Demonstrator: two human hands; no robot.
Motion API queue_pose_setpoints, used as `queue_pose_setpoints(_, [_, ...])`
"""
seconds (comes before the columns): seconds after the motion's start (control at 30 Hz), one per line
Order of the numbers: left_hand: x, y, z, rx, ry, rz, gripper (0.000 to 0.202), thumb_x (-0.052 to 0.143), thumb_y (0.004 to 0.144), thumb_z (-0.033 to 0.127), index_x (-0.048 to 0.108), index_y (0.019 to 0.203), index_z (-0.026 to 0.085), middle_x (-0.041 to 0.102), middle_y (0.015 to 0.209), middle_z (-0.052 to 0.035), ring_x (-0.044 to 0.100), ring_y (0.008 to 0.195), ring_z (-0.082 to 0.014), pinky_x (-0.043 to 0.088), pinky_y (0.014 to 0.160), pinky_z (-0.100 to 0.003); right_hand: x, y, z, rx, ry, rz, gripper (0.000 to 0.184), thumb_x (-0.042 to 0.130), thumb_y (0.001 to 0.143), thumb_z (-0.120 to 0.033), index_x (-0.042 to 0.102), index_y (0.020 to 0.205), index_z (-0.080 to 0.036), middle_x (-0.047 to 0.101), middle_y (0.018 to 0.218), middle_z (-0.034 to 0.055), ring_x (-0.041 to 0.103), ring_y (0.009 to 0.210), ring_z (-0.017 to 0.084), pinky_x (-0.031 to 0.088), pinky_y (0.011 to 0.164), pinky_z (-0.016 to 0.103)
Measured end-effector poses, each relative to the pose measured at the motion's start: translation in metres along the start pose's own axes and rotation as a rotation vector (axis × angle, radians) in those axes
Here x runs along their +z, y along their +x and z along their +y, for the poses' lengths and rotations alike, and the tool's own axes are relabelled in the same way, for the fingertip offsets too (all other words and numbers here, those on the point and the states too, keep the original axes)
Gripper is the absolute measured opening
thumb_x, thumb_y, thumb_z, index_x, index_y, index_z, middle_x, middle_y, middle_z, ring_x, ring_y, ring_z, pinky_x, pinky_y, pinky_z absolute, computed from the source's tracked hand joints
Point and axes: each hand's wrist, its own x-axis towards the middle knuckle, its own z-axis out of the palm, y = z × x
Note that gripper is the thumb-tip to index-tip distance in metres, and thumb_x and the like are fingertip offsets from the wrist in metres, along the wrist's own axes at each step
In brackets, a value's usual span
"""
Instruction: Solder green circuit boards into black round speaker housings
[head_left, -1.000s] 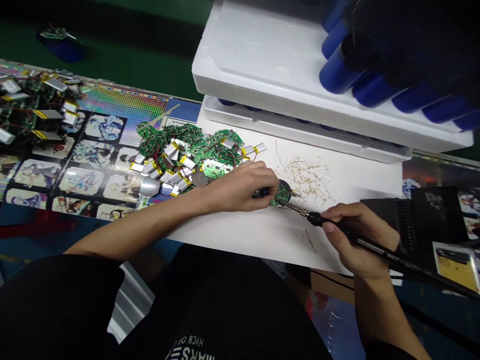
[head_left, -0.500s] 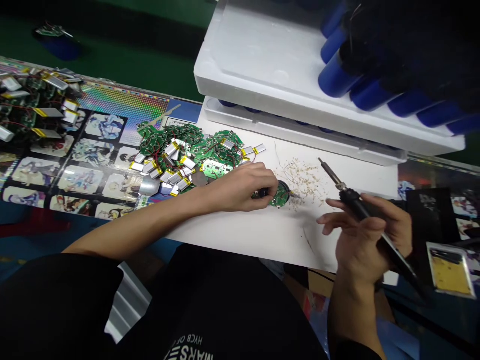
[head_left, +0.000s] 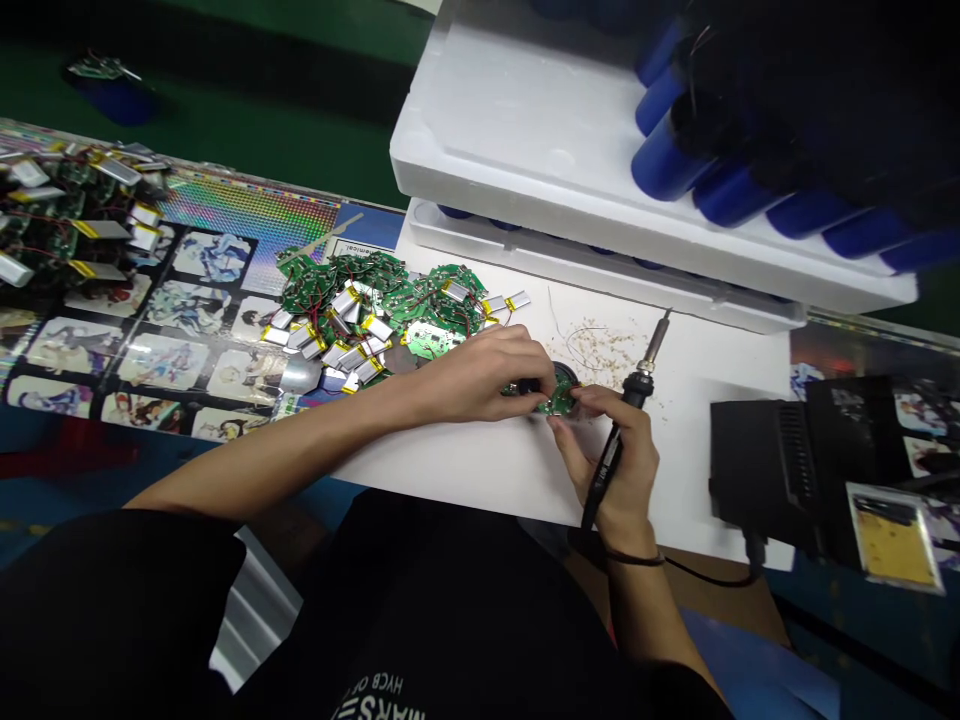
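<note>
A round green circuit board (head_left: 556,403) with a dark rim lies low over the white work surface, between my two hands. My left hand (head_left: 499,375) is closed at its left edge, fingers bent over a small black part I cannot make out. My right hand (head_left: 626,465) keeps a soldering iron (head_left: 611,455) in its grip, the metal tip pointing up and away from the board. The thumb and forefinger of that same hand reach the board's right side. Left of my left hand lies a heap of green circuit boards (head_left: 382,285) with silver battery cells (head_left: 349,355).
White foam trays (head_left: 525,160) holding blue cylinders (head_left: 667,165) stand at the back right. A black box (head_left: 757,465) with a cable and a yellow sponge in a tray (head_left: 896,540) are at right. Pale crumbs (head_left: 607,345) and thin wire lie behind the board. More boards and batteries (head_left: 75,210) sit far left.
My right hand has moved left to the board, and the soldering iron has swung so its tip points up and right. The black box has come into sight. My left hand stays put.
</note>
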Motion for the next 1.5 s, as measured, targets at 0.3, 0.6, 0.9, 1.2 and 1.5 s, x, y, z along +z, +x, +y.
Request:
queue_pose_setpoints(0.3, [0.009,0.002,0.004,-0.024,0.037,0.015,0.017,0.063,0.108,0.030,0.076,0.103,0.021,0.079,0.110,-0.0067,0.063,0.102,-0.0225,0.048,0.096,-0.037,-0.006,0.013,0.002,-0.012,0.049,-0.048,0.041,0.077,0.092,-0.012,0.062,0.127,-0.026,0.075,0.120,0.0088,0.075,0.116,0.026,0.064,0.103,0.051])
queue_pose_setpoints(0.6, [0.011,0.001,0.001,-0.048,0.011,0.002,0.018,0.061,0.110,0.033,0.074,0.107,0.021,0.077,0.110,-0.0078,0.064,0.106,-0.0228,0.047,0.098,-0.036,0.008,0.009,-0.003,-0.129,-0.125,0.047,0.039,0.075,0.091,-0.007,0.065,0.122,-0.029,0.079,0.103,0.0024,0.074,0.099,0.024,0.062,0.092,0.045])
queue_pose_setpoints(0.9, [0.009,0.003,0.005,-0.003,0.129,-0.033,0.021,0.056,0.112,0.030,0.075,0.107,0.021,0.078,0.114,-0.0079,0.062,0.104,-0.0219,0.046,0.095,-0.036,0.002,0.006,-0.008,-0.080,-0.045,0.080,0.030,0.072,0.094,-0.014,0.067,0.120,-0.028,0.080,0.105,0.0037,0.079,0.099,0.025,0.062,0.097,0.051])
queue_pose_setpoints(1.2, [0.004,0.007,0.013,0.062,0.434,-0.087,0.027,0.049,0.113,0.026,0.075,0.107,0.022,0.078,0.113,-0.0055,0.061,0.100,-0.0217,0.038,0.083,-0.038,-0.037,0.010,-0.019,0.160,0.390,0.504,0.026,0.076,0.087,-0.034,0.073,0.112,-0.027,0.063,0.080,-0.0031,0.058,0.048,0.014,0.040,0.034,0.025])
queue_pose_setpoints(1.5, [0.003,0.012,0.016,0.142,0.565,-0.103,0.018,0.057,0.108,0.021,0.074,0.102,0.021,0.078,0.106,-0.0055,0.060,0.097,-0.0227,0.036,0.079,-0.039,-0.057,-0.028,-0.018,0.069,0.074,0.384,0.010,0.079,0.086,-0.029,0.078,0.088,-0.020,0.071,0.067,0.0009,0.069,0.053,0.020,0.051,0.039,0.031])
